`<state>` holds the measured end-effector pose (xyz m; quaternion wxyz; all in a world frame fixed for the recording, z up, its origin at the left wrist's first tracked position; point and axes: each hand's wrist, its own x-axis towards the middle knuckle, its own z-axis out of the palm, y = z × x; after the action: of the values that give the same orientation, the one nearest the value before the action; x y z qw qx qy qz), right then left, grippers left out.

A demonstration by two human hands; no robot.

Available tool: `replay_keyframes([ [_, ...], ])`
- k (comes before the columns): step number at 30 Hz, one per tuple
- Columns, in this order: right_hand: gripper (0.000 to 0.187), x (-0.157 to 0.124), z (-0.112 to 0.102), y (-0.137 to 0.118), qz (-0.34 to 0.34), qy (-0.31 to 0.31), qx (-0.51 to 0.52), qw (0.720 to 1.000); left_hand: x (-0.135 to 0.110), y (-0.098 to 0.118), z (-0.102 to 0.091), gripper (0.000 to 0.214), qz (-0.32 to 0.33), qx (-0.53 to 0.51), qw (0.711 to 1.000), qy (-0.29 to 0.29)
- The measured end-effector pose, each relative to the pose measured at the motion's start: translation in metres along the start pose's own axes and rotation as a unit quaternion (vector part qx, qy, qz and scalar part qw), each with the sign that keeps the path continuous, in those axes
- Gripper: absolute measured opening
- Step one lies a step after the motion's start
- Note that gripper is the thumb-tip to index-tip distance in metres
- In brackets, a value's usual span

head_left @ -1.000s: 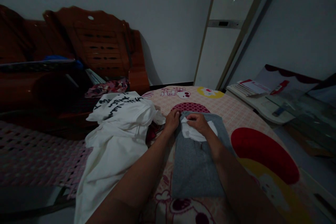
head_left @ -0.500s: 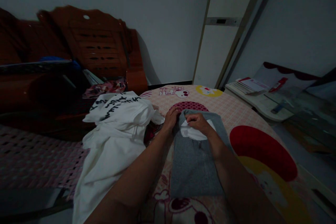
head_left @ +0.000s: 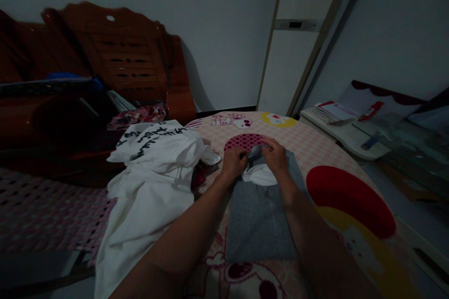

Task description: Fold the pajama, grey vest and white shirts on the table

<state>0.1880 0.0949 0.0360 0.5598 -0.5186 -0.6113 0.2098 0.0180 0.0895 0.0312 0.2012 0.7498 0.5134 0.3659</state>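
A folded grey knitted garment point(head_left: 257, 224) with a white collar part point(head_left: 260, 176) lies on a round table covered by a pink cartoon-print cloth point(head_left: 326, 149). My left hand point(head_left: 234, 163) and my right hand point(head_left: 276, 156) are both at its far end, fingers closed on the grey fabric near the collar. A raised fold of that grey fabric stands between the two hands. To the left of my left hand lies a heap of white clothing point(head_left: 147, 187) with black lettering.
A dark wooden bench point(head_left: 115, 60) with a floral cloth point(head_left: 136, 116) stands at the back left. Papers and booklets point(head_left: 336, 112) lie on a low white surface at the right. A pale door point(head_left: 294, 46) is behind the table. A woven pink surface point(head_left: 42, 215) is at the left.
Both hands have moved from the white collar part up to the garment's far edge and gripped the grey fabric there, lifting a fold of it. The view has shifted slightly.
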Motion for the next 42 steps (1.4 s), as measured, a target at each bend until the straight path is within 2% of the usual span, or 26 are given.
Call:
replay_keyframes([
  [4,0.036,0.003,-0.007,0.005,0.018,-0.063,-0.088,0.994,-0.003,0.004,0.001,0.035,0.042,0.058,0.997,0.014],
  [9,0.030,0.002,-0.015,0.002,0.027,-0.113,-0.152,0.982,-0.005,0.007,0.000,0.032,0.056,0.097,0.994,0.006],
  [13,0.014,0.001,-0.018,0.003,0.095,-0.169,-0.083,0.978,-0.006,0.008,-0.001,0.031,0.068,0.117,0.991,-0.005],
  [16,0.016,0.000,-0.018,0.005,0.157,-0.194,0.024,0.968,-0.007,0.007,0.000,0.032,0.080,0.115,0.990,-0.001],
  [20,0.012,-0.001,-0.016,0.006,0.196,-0.185,0.082,0.959,-0.007,0.006,0.001,0.030,0.094,0.112,0.989,0.005],
  [28,0.013,-0.002,-0.015,0.003,0.218,-0.154,0.123,0.956,-0.010,0.012,0.005,0.020,0.154,0.101,0.983,-0.010],
  [31,0.014,-0.002,-0.015,0.000,0.225,-0.131,0.142,0.955,-0.012,0.013,0.008,0.027,0.145,0.105,0.984,-0.011],
  [35,0.020,-0.003,-0.016,-0.004,0.226,-0.128,0.163,0.952,-0.011,0.015,0.008,0.018,0.094,0.127,0.987,-0.029],
  [37,0.024,-0.002,-0.017,-0.006,0.229,-0.134,0.164,0.950,-0.011,0.016,0.007,0.020,0.078,0.136,0.987,-0.028],
  [42,0.023,-0.002,-0.018,-0.007,0.223,-0.134,0.168,0.951,-0.013,0.016,0.007,0.016,0.098,0.129,0.987,-0.019],
])
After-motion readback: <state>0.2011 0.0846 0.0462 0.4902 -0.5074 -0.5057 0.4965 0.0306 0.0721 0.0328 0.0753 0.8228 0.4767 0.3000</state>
